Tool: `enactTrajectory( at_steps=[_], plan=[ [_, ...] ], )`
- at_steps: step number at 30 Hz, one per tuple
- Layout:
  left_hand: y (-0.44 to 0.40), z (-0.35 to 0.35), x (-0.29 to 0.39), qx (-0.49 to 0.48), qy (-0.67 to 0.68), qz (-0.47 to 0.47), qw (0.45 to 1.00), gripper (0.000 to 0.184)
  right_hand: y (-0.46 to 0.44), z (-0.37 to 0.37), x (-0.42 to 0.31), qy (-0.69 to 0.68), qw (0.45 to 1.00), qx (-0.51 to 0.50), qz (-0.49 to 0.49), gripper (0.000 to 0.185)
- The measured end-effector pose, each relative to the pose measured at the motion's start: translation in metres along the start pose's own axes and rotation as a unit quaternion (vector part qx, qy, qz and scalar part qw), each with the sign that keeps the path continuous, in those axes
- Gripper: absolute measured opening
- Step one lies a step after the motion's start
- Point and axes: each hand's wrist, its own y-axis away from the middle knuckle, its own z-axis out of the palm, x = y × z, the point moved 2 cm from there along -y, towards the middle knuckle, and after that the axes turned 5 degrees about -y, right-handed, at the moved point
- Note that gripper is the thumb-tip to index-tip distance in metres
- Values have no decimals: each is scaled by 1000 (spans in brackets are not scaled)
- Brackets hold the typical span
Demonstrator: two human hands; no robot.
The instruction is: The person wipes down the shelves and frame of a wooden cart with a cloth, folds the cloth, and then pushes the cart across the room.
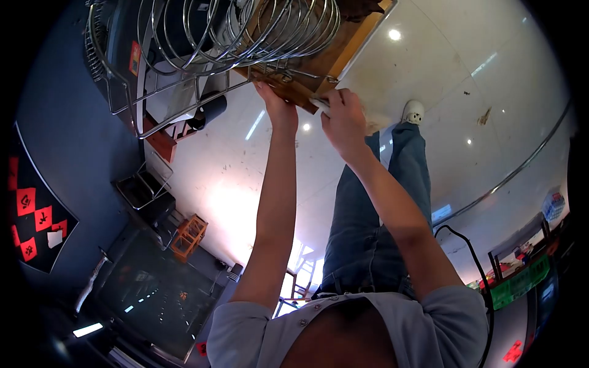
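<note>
A wooden board (297, 97) with a light edge lies under a rack of shiny metal wire loops (282, 34). My left hand (279, 110) is at the board's near edge, its fingertips closed on the wood and partly hidden by it. Close beside it, my right hand (345, 119) is closed, fingers curled round a small whitish object (319, 105) that reaches the board's corner. What exactly this object is I cannot make out. Thin metal rods (300, 72) lie across the board below the loops.
Pale glossy floor (466, 92) spreads around my legs, with one white shoe (413, 111) showing. At left are a dark bin (211, 112), a black chair (144, 190) and an orange wooden stool (189, 237). A green-sided table (521, 283) stands at right.
</note>
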Motion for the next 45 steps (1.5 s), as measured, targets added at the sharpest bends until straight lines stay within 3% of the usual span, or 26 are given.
enactTrajectory(
  at_steps=[1, 4, 5, 9, 11, 14, 15, 17, 20, 23, 26, 29, 32, 36, 39, 45],
  plan=[
    [1, 5, -4, 7, -28, 49, 998, 58, -1, 5, -1, 38, 998, -48, 13, 36],
    [1, 12, -8, 56, -46, 54, 996, 59, 3, 20, 4, 1, 993, -109, 36, 35],
    [3, 15, -10, 81, -56, 52, 994, 60, 8, 17, 8, -51, 994, -98, 23, 40],
    [0, 14, -18, 111, -68, 54, 990, 62, 18, 3, 15, -4, 995, -72, -65, 40],
    [2, 17, -16, 140, -62, 55, 987, 63, 18, 15, 28, -157, 978, -138, 18, 37],
    [-3, 10, -24, 127, -77, 94, 984, 62, 4, 27, 30, -192, 971, -141, 15, 31],
    [-5, 7, -27, 127, -77, 91, 985, 62, -3, 28, 22, -191, 971, -140, 18, 31],
    [-7, 3, -26, 107, -130, 151, 974, 69, -22, 26, -1, -41, 976, -188, 100, 30],
    [-5, 6, -23, 138, -126, 131, 974, 67, -28, 30, 0, -9, 966, -228, 118, 26],
    [-3, 21, -18, 177, -91, 77, 977, 63, -12, 21, 20, -49, 978, -188, 78, 24],
    [2, 23, -16, 171, -106, 83, 976, 61, -15, 21, 18, -42, 984, -156, 77, 23],
    [4, 35, -8, 152, -109, 94, 978, 62, -15, 34, 19, -33, 991, -87, 99, 22],
    [10, 52, 0, 187, -50, 51, 980, 64, 1, 29, 31, -70, 981, -93, 154, 23],
    [0, 23, -13, 161, -134, 68, 975, 67, -2, 17, 37, -61, 976, -102, 180, 24],
    [-8, 0, -22, 159, -137, 60, 976, 70, 0, 24, 40, -59, 985, -44, 156, 26],
    [-11, 1, -16, 181, -200, 72, 960, 72, 31, 32, 55, -232, 950, -18, 208, 29]
  ],
)
